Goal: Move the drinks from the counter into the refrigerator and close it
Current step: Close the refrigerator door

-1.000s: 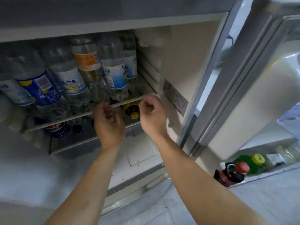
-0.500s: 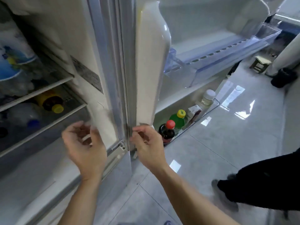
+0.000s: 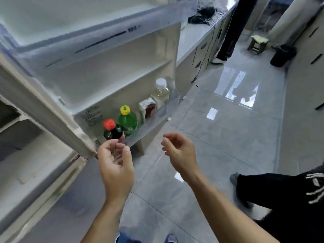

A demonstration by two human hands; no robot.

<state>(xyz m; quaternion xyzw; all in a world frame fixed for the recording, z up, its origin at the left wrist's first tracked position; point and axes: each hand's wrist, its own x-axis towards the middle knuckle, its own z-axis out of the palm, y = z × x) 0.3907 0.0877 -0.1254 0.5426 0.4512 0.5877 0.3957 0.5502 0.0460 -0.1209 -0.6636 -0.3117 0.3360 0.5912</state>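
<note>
Both hands hang free in front of the open white refrigerator door (image 3: 98, 71), and neither holds anything: the left hand (image 3: 116, 162) has its fingers loosely curled with the palm turned up, and the right hand (image 3: 179, 151) has its fingers relaxed and slightly bent, well apart from the left. Just beyond the left hand's fingertips sits the clear plastic bottom door shelf (image 3: 154, 118), and it explains why the drinks there stand upright in a row: its front rail keeps them from tipping when the door swings. Nearest the left hand is the dark cola bottle with a red cap (image 3: 112, 131), then the green soda bottle with a yellow cap (image 3: 128, 121), then a small white and red carton (image 3: 147, 108), and farthest away a pale clear bottle with a white cap (image 3: 161, 90). To the left of the left hand is the refrigerator's pale inner compartment (image 3: 31, 165). Far beyond the right hand runs the white kitchen counter (image 3: 194, 37), where only a tangle of dark cables (image 3: 203, 14) shows; no drink is visible on it. With both hands empty, the likely next move is either a walk back to the counter or a push on the door. A bystander's dark trousers (image 3: 287, 202) stand close on the right-hand side.
</note>
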